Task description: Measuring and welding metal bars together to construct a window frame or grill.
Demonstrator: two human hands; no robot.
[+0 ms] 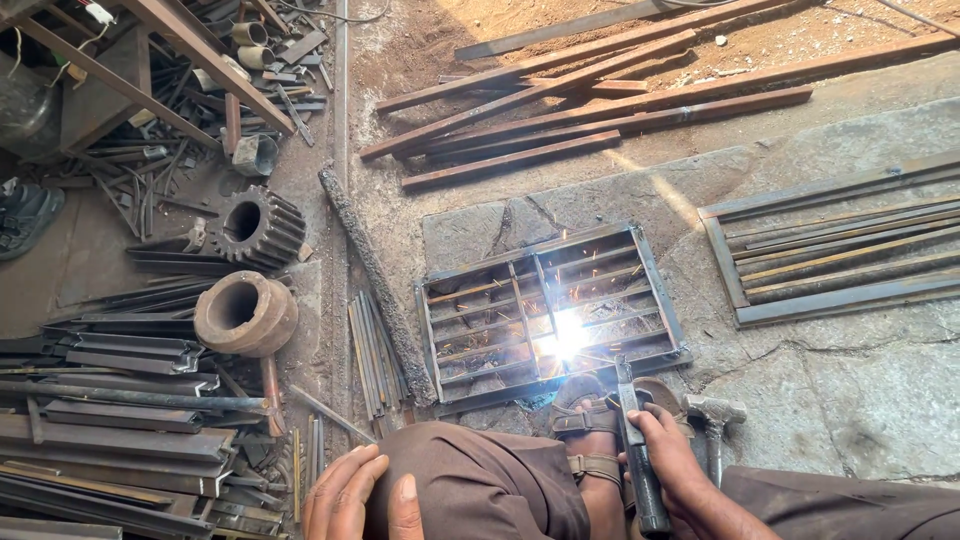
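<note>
- The work in hand reads as arc welding on a rectangular metal grille (553, 308) that lies flat on a stone slab (850, 390) on the ground, just ahead of the person's knees.
- The bright arc (568, 335) burns at about 5 o'clock inside the grille, where a crossbar seems to meet the near frame rail; glare hides the joint itself.
- The right hand (668, 462) has its grip clenched round the dark handle of the electrode holder (636, 455), which points toward 12 o'clock into the arc.
- To do this well, I judge the tip should stay close to the joint at a steady gap, moving slowly and evenly so that the bead ties both pieces together.
- A sandalled foot (585, 420) sits just beside the arc at 6 o'clock of it, which looks risky for sparks.
- The left hand (358, 497) holds nothing: its grip is released, fingers spread flat on the bent knee at 7 o'clock of the grille.
- A hammer (713, 418) lies just at 3 o'clock of the right hand, head on the slab.
- A second frame of bars (830, 255) lies at 2 o'clock; a toothed gear (258, 228) and a thick metal ring (245, 313) sit at 9 to 10 o'clock among scrap.
</note>
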